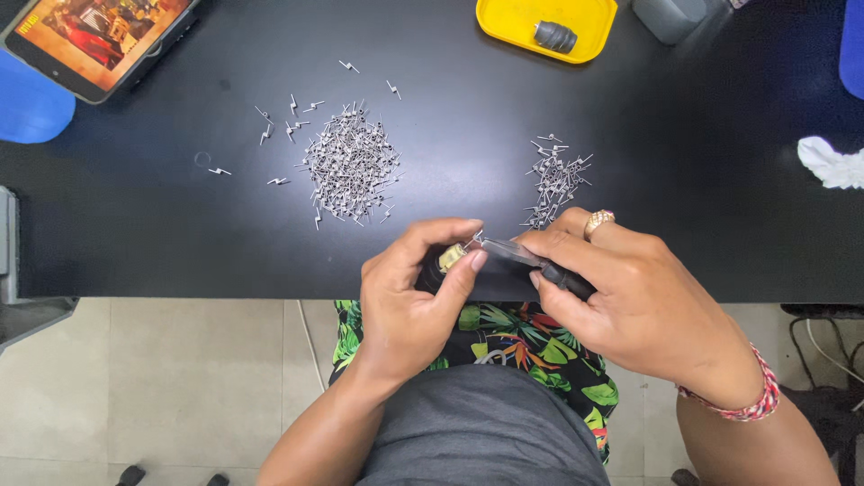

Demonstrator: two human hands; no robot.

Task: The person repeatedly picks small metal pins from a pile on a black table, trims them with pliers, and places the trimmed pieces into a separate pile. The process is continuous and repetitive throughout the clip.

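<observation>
Fingers of the left hand (409, 292) curl tightly around a small brass-coloured cylindrical part (451, 256), pinched between thumb and forefinger just above the near edge of the black table (135, 225). The right hand (630, 301), a gold ring (598, 220) on one finger, is closed around a slim tool with a dark handle (562, 277), its metal tip meeting the part where a tiny wire coil (477, 238) seems to sit. That coil looks featherlight and easily bent, so I'd judge it best held by its straight legs, never squeezed across the winding; the brass part looks rigid and smooth, likely to slip unless gripped round its sides. On the table beyond lie a large heap of coils (349, 165) and a smaller heap (555, 180) to its right, with strays scattered to the left. A yellow tray (513, 22) holding a dark cylinder (555, 36) sits at the far edge, a phone (99, 36) with a lit, colourful screen at the far left corner, and a crumpled white cloth (832, 164) at the right.
</observation>
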